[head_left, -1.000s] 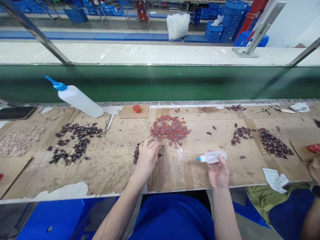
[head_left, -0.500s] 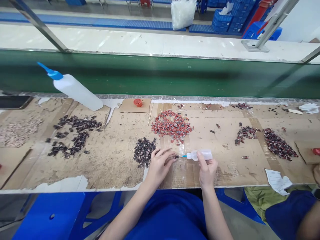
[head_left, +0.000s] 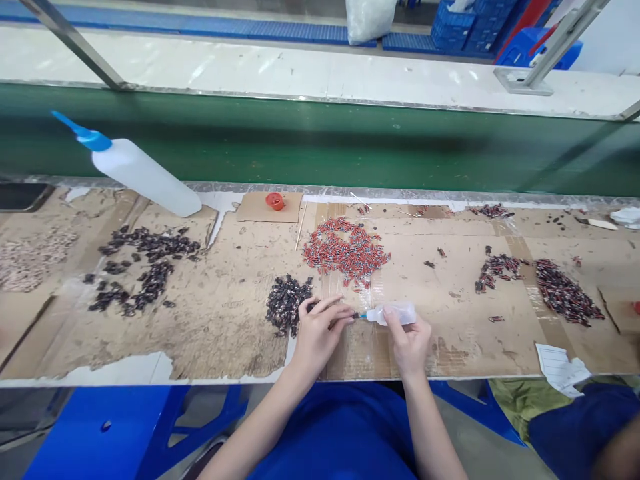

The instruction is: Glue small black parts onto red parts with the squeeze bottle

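Note:
My right hand [head_left: 411, 340] is closed round a small clear squeeze bottle [head_left: 400, 311], held on its side with its blue needle tip pointing left. Between the fingertips of my left hand [head_left: 323, 327] is a small black part [head_left: 355, 315], and the needle tip meets it or comes very close. A heap of small black parts [head_left: 287, 301] lies just left of my left hand. Beyond both hands is a pile of small red and silver parts [head_left: 345, 250] on the cardboard [head_left: 235, 300].
A large white bottle [head_left: 145, 177] with a blue nozzle leans at the back left. A red cap [head_left: 275, 201] sits on a cardboard piece. More black parts [head_left: 150, 247] lie left, dark red parts [head_left: 565, 293] right. Another person's clothing [head_left: 580, 420] shows at lower right.
The squeeze bottle and my right hand have shifted slightly left, bringing the needle closer to the part in my left hand. The whole view has moved a little.

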`<state>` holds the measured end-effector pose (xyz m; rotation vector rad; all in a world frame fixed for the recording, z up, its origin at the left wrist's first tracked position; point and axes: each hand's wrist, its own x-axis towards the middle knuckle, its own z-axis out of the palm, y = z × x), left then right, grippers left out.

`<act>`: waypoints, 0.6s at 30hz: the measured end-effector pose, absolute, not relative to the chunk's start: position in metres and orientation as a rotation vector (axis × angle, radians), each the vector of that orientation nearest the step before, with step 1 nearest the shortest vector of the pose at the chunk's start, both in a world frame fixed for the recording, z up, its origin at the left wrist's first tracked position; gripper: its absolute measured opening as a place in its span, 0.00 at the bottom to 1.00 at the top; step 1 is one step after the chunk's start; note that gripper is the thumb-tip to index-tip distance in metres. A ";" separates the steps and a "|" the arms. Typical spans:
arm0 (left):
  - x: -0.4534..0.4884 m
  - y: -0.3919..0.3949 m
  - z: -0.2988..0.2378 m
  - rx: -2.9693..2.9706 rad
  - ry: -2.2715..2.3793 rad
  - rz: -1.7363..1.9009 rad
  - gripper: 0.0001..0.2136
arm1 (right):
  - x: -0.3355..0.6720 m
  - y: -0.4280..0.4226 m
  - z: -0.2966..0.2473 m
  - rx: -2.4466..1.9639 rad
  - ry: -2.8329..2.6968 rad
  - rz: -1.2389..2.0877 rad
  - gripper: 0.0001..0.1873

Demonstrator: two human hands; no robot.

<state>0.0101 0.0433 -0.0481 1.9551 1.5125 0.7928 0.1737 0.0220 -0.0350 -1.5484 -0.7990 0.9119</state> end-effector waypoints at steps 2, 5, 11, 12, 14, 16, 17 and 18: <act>0.010 0.043 -0.048 1.953 1.511 0.793 0.05 | 0.173 0.022 -0.036 -1.543 -0.794 0.931 0.16; 0.010 0.043 -0.047 1.957 1.496 0.801 0.05 | 0.173 0.022 -0.038 -1.538 -0.784 0.939 0.16; 0.011 0.043 -0.046 1.932 1.520 0.784 0.05 | 0.172 0.023 -0.037 -1.568 -0.766 0.877 0.16; 0.011 0.043 -0.046 1.926 1.521 0.783 0.05 | 0.172 0.023 -0.036 -1.570 -0.762 0.866 0.16; 0.011 0.043 -0.045 1.917 1.517 0.780 0.05 | 0.172 0.023 -0.035 -1.572 -0.763 0.856 0.16; 0.011 0.043 -0.045 1.910 1.513 0.775 0.05 | 0.172 0.023 -0.034 -1.567 -0.776 0.864 0.16; 0.011 0.043 -0.045 1.907 1.511 0.773 0.05 | 0.172 0.023 -0.034 -1.562 -0.784 0.873 0.16; 0.011 0.043 -0.045 1.905 1.511 0.775 0.05 | 0.172 0.023 -0.034 -1.556 -0.792 0.884 0.16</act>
